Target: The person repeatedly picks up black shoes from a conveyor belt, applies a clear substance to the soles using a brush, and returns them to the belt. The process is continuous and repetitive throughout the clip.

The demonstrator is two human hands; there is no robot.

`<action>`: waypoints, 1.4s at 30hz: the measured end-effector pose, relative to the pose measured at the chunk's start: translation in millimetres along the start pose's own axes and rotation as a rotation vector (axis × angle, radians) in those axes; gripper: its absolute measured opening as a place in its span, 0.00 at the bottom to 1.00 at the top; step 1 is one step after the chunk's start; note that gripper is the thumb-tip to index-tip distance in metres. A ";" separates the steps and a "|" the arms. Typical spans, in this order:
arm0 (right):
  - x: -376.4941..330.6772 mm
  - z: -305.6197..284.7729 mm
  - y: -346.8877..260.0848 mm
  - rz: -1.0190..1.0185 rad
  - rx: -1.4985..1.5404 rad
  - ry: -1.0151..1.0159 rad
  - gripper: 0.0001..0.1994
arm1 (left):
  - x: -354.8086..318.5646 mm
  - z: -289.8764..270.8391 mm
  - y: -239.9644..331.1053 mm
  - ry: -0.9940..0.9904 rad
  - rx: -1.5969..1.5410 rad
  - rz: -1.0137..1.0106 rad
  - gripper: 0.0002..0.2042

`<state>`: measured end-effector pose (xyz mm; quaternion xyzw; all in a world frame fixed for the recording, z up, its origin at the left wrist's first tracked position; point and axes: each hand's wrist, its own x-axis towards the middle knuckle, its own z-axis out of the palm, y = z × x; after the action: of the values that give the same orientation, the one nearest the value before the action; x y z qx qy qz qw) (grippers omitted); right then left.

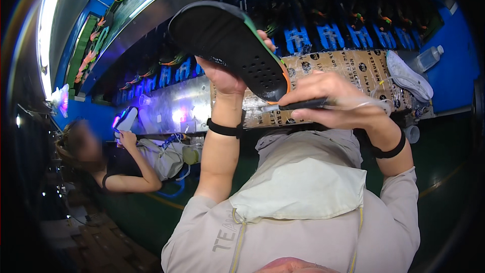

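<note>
My left hand [223, 77] grips a black shoe sole [217, 40] from below, its fingertips curling over the far edge. The sole is tilted, its broad black face toward me, with a cluster of small holes at the lower end and orange and green along the rim. Part of the face looks wet and shiny. In my right hand [336, 93] is a slim brush-like tool [308, 104] with a black handle. Its pale tip lies close to the sole's lower end; whether it touches, I cannot tell. A thin clear tube runs by my right wrist.
A cardboard-covered bench [348, 65] lies under my hands. At its right are a white shoe [409, 77] and a clear bottle [429, 58]. Behind runs a line of blue holders [331, 36]. On the left, a seated co-worker [126, 164] holds a pale sole [126, 120].
</note>
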<state>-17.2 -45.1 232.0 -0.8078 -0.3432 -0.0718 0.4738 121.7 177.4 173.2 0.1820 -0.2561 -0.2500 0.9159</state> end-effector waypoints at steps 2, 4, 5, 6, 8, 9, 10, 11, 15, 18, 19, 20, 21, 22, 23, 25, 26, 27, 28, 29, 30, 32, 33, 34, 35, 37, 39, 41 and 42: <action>3.5 -3.1 3.2 0.046 0.079 0.092 0.15 | 6.6 2.4 6.2 -0.115 0.071 -0.059 0.62; 8.6 -0.9 4.8 0.001 -0.112 0.094 0.15 | 15.2 1.7 14.5 -0.142 0.210 -0.103 0.62; 9.7 -1.1 5.5 -0.041 -0.145 0.039 0.14 | 22.1 1.5 14.0 -0.156 0.204 -0.121 0.62; 11.6 -1.8 5.5 -0.084 -0.177 -0.014 0.14 | 27.3 5.1 13.9 -0.084 0.317 -0.130 0.61; 9.7 -10.3 8.0 -0.015 -0.066 -0.086 0.15 | 35.1 10.0 13.0 -0.016 0.470 -0.144 0.57; 10.5 -12.7 7.6 -0.019 -0.030 -0.048 0.16 | 38.0 10.3 13.0 -0.021 0.515 -0.149 0.53; 12.2 -14.6 6.9 -0.023 0.007 -0.010 0.16 | 40.8 10.7 14.1 -0.027 0.562 -0.153 0.50; 12.7 -12.0 3.7 0.073 -0.154 0.067 0.16 | 46.4 23.1 15.1 -0.048 0.626 -0.183 0.47; 11.3 -8.8 8.8 -0.089 -0.206 -0.162 0.18 | 55.3 34.7 12.6 -0.001 0.775 -0.412 0.38; 13.4 -15.5 5.4 -0.029 -0.135 -0.133 0.18 | 64.5 29.6 9.2 -0.023 0.970 -0.539 0.36; 15.5 -14.4 1.4 0.098 -0.238 -0.094 0.16 | 67.3 30.3 7.8 -0.016 0.988 -0.587 0.37; 13.2 -12.2 1.2 0.038 -0.297 -0.119 0.16 | 72.8 39.3 5.0 -0.025 1.001 -0.646 0.37; 12.7 -7.4 5.4 -0.035 -0.350 -0.149 0.16 | 73.6 56.2 9.0 -0.007 1.084 -0.682 0.38; 12.2 -5.2 7.4 -0.109 -0.404 -0.178 0.16 | 75.1 56.5 6.0 -0.019 1.124 -0.700 0.40; 11.8 -7.7 6.1 -0.089 -0.354 -0.259 0.17 | 75.8 55.9 3.9 -0.023 1.165 -0.720 0.41; 17.3 -13.2 -1.7 -0.054 -0.311 -0.256 0.17 | 75.4 55.8 2.1 -0.055 1.201 -0.744 0.45; 17.2 -13.9 -3.6 -0.033 -0.291 -0.244 0.17 | 75.4 57.7 2.0 -0.055 1.227 -0.749 0.45; 18.0 -10.2 -4.4 -0.010 -0.439 -0.204 0.16 | 75.7 60.7 2.4 -0.054 1.253 -0.753 0.45; 17.1 -7.0 -1.5 -0.047 -0.453 -0.230 0.16 | 75.6 62.1 2.2 -0.054 1.279 -0.757 0.45; 17.6 -3.0 3.4 -0.082 -0.463 -0.256 0.16 | 75.7 60.5 3.4 -0.054 1.293 -0.750 0.43; 18.4 -1.0 6.4 -0.118 -0.473 -0.282 0.16 | 75.6 57.7 4.2 -0.054 1.306 -0.743 0.41; 17.6 -8.5 0.4 -0.115 -0.406 -0.339 0.17 | 72.5 48.8 6.4 -0.007 1.277 -0.710 0.39; 17.1 -11.8 -4.3 -0.089 -0.355 -0.347 0.16 | 69.0 40.8 9.9 0.043 1.234 -0.686 0.39; 14.9 -13.8 -6.1 -0.063 -0.305 -0.355 0.16 | 65.1 31.1 13.6 0.092 1.192 -0.662 0.39; 12.0 -15.4 -4.5 -0.026 -0.238 -0.284 0.15 | 58.5 17.7 18.7 0.187 1.087 -0.601 0.38; 3.8 -18.9 4.6 0.053 -0.107 -0.126 0.13 | 41.0 -8.4 22.7 0.242 0.763 -0.330 0.38; -10.0 -17.2 15.3 0.155 -0.039 0.093 0.12 | 12.8 -34.9 27.3 0.264 0.356 -0.139 0.39; -24.9 -8.6 29.0 0.282 0.134 0.332 0.10 | -28.4 -62.5 35.5 0.212 -0.032 -0.102 0.40; -31.1 -5.5 36.3 0.325 0.166 0.389 0.10 | -50.9 -73.7 36.4 0.176 -0.043 -0.202 0.43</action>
<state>-16.9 -76.2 195.3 -0.7817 -0.1164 -0.1202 0.6008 138.3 250.0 111.6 0.2082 -0.1497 -0.3294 0.9087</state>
